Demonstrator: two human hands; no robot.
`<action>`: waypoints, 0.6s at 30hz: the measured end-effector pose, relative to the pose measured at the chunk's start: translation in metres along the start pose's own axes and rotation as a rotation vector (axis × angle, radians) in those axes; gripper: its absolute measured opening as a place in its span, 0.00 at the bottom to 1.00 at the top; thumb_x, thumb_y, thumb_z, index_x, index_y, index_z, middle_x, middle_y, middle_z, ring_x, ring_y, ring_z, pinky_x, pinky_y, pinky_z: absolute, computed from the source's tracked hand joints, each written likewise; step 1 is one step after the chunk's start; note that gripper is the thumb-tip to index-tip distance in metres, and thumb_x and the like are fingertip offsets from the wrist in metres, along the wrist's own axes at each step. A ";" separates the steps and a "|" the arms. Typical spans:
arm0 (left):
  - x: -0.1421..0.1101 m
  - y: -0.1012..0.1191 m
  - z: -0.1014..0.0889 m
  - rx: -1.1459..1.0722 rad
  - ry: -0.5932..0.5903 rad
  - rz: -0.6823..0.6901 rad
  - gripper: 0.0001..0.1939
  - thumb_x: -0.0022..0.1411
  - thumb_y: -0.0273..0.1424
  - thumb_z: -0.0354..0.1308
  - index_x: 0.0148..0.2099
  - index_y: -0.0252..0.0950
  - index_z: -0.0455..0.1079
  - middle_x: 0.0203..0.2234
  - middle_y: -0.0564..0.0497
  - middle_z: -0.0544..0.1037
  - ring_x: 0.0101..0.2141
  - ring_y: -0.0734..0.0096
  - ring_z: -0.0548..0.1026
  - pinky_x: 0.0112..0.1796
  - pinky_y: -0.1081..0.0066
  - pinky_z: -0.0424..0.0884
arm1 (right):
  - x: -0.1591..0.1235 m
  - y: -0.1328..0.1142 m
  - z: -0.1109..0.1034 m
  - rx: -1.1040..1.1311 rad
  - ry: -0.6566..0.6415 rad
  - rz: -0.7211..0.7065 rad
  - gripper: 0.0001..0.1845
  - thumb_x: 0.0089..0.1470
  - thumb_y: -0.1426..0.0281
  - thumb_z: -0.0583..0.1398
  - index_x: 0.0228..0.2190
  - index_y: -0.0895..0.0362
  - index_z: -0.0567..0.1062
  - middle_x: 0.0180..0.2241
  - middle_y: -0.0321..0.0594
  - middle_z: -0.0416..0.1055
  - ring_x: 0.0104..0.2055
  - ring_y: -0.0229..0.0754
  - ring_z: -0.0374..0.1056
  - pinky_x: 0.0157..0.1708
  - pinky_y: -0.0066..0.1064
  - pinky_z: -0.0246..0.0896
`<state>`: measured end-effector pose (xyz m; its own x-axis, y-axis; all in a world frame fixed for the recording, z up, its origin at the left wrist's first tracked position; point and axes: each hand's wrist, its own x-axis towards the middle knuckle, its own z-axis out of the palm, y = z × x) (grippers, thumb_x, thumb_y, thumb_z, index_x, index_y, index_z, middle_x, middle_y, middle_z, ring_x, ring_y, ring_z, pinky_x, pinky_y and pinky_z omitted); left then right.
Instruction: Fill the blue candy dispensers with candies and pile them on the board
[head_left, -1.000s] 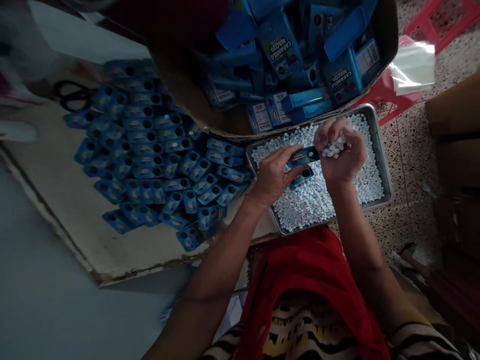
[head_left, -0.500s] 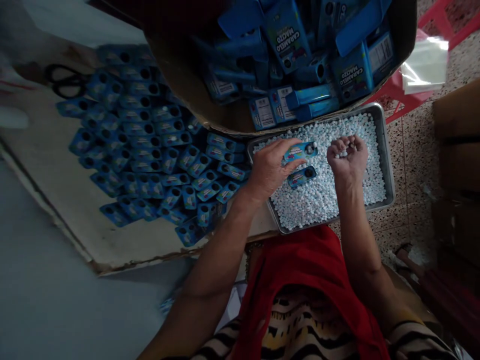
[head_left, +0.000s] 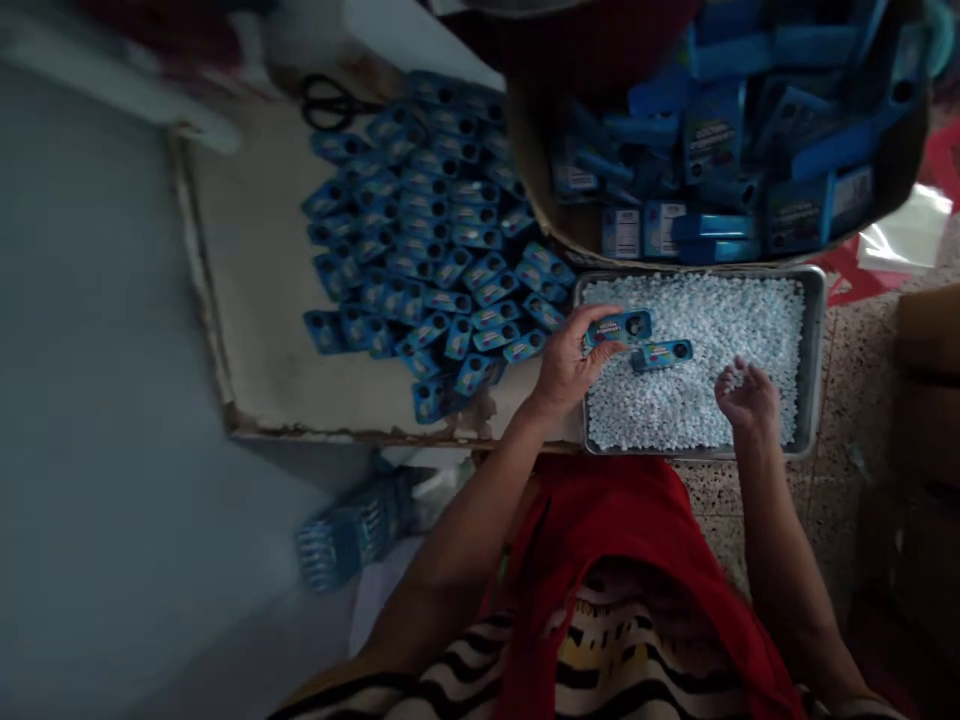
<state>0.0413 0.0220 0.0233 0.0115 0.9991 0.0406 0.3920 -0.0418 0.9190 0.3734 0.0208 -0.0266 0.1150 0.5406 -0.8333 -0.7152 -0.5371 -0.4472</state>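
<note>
Here, a blue box (head_left: pixel 619 327) is pinched between the thumb and fingers of the left hand (head_left: pixel 568 365), over the left part of a tray (head_left: pixel 816 370) of white pellets (head_left: pixel 652 420). A second box (head_left: pixel 662 355) is seen just right of the thumb. Farther right, pellets are cupped in the half-curled right hand (head_left: pixel 752 400). More boxes (head_left: pixel 427 240) are massed at left on the table (head_left: pixel 262 330).

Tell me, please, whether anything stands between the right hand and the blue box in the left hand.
Yes: seen from above, a second blue box lies on the pale pellets between the right hand and the held box.
</note>
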 end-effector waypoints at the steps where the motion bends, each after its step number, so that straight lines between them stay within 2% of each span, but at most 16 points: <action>1: -0.019 -0.002 -0.010 0.056 0.066 -0.046 0.26 0.72 0.53 0.60 0.61 0.41 0.73 0.55 0.43 0.81 0.56 0.58 0.80 0.59 0.58 0.76 | 0.001 -0.001 0.004 -0.011 0.015 0.008 0.11 0.58 0.65 0.66 0.27 0.53 0.72 0.23 0.30 0.71 0.23 0.32 0.70 0.21 0.21 0.68; 4: -0.088 -0.022 -0.038 0.216 0.291 -0.227 0.25 0.71 0.51 0.63 0.59 0.40 0.74 0.53 0.42 0.82 0.55 0.55 0.80 0.56 0.58 0.77 | -0.002 -0.001 0.024 -0.010 0.023 0.018 0.17 0.64 0.62 0.63 0.24 0.54 0.70 0.18 0.28 0.65 0.18 0.30 0.63 0.17 0.19 0.60; 6: -0.131 -0.047 -0.048 0.295 0.415 -0.380 0.25 0.68 0.51 0.65 0.57 0.39 0.75 0.50 0.42 0.83 0.51 0.54 0.81 0.55 0.55 0.77 | -0.011 0.001 0.040 -0.006 -0.062 0.009 0.18 0.66 0.63 0.62 0.25 0.54 0.70 0.17 0.26 0.63 0.15 0.27 0.55 0.14 0.19 0.52; 8: -0.157 -0.079 -0.048 0.323 0.484 -0.525 0.27 0.66 0.50 0.66 0.57 0.37 0.75 0.50 0.42 0.82 0.50 0.53 0.80 0.57 0.51 0.76 | -0.021 0.003 0.058 -0.015 -0.167 -0.028 0.15 0.67 0.63 0.63 0.27 0.54 0.72 0.18 0.26 0.64 0.14 0.27 0.50 0.14 0.20 0.46; 11: -0.167 -0.122 -0.037 0.282 0.558 -0.628 0.28 0.65 0.49 0.65 0.58 0.35 0.73 0.50 0.41 0.81 0.50 0.54 0.80 0.58 0.50 0.75 | -0.030 0.007 0.085 -0.035 -0.236 -0.149 0.13 0.67 0.63 0.61 0.30 0.52 0.73 0.20 0.27 0.66 0.17 0.29 0.51 0.17 0.22 0.50; 13: -0.166 -0.135 -0.031 0.258 0.590 -0.635 0.28 0.66 0.49 0.64 0.58 0.35 0.72 0.51 0.41 0.81 0.51 0.54 0.80 0.57 0.50 0.76 | -0.032 0.011 0.100 -0.062 -0.259 -0.254 0.14 0.67 0.62 0.61 0.28 0.51 0.72 0.22 0.29 0.65 0.21 0.32 0.58 0.22 0.25 0.58; 16: -0.162 -0.121 -0.029 0.368 0.663 -0.537 0.29 0.65 0.48 0.67 0.60 0.36 0.70 0.56 0.38 0.78 0.58 0.47 0.77 0.62 0.44 0.72 | -0.029 0.021 0.114 -0.160 -0.326 -0.387 0.18 0.64 0.59 0.62 0.24 0.50 0.70 0.24 0.33 0.65 0.28 0.36 0.64 0.31 0.29 0.66; 18: -0.147 -0.097 -0.021 0.477 0.671 -0.358 0.30 0.65 0.46 0.71 0.62 0.37 0.70 0.58 0.37 0.77 0.61 0.42 0.73 0.66 0.40 0.66 | -0.025 0.029 0.118 -0.250 -0.372 -0.469 0.20 0.62 0.56 0.64 0.22 0.51 0.68 0.25 0.34 0.65 0.30 0.38 0.64 0.34 0.30 0.66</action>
<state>-0.0179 -0.1211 -0.0630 -0.6664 0.7321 0.1413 0.6110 0.4277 0.6661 0.2688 0.0680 0.0193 0.0973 0.9187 -0.3827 -0.4601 -0.2994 -0.8359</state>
